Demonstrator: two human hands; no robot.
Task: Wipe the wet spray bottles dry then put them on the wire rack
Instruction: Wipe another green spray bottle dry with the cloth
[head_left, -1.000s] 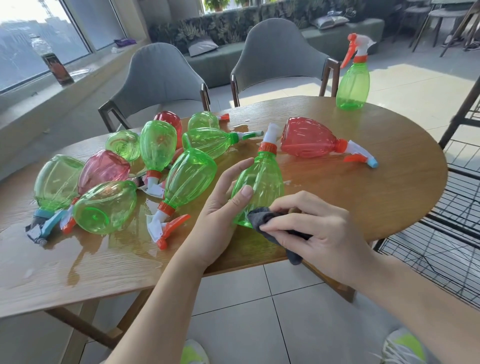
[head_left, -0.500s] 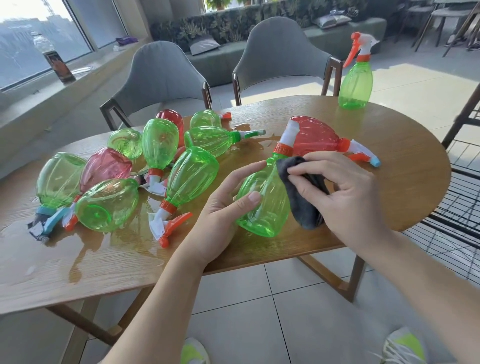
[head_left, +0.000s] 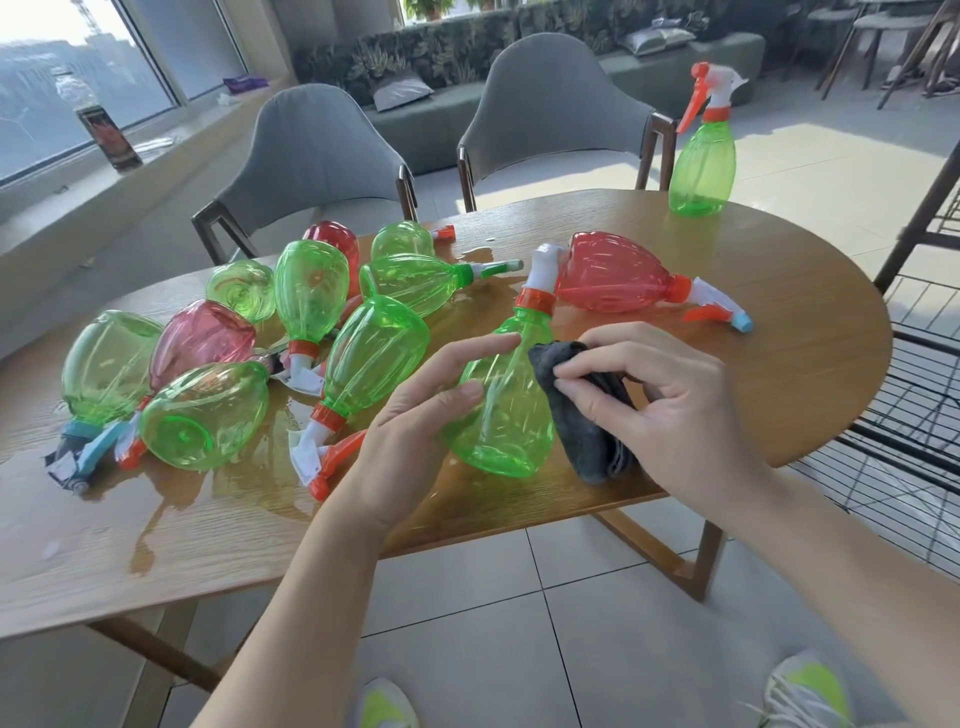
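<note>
A green spray bottle (head_left: 506, 415) with an orange collar and white nozzle lies near the front edge of the wooden table (head_left: 779, 322). My left hand (head_left: 421, 421) holds its left side, thumb and fingers laid against the body. My right hand (head_left: 660, 400) pinches a dark grey cloth (head_left: 587, 415) against the bottle's right side. Several more green and red spray bottles (head_left: 379, 353) lie in a wet heap to the left. A red bottle (head_left: 618, 275) lies just behind. The black wire rack (head_left: 914, 415) stands at the right.
One green bottle (head_left: 701, 161) stands upright at the table's far right edge. Two grey chairs (head_left: 550, 119) sit behind the table. Water pools on the tabletop around the heap. A dark bottle (head_left: 104, 124) stands on the window ledge at the left. Tiled floor lies below.
My right hand with the cloth rose from the bottle's base to its upper right side, then slid a little down. The bottle shifted slightly; my left hand kept holding it.
</note>
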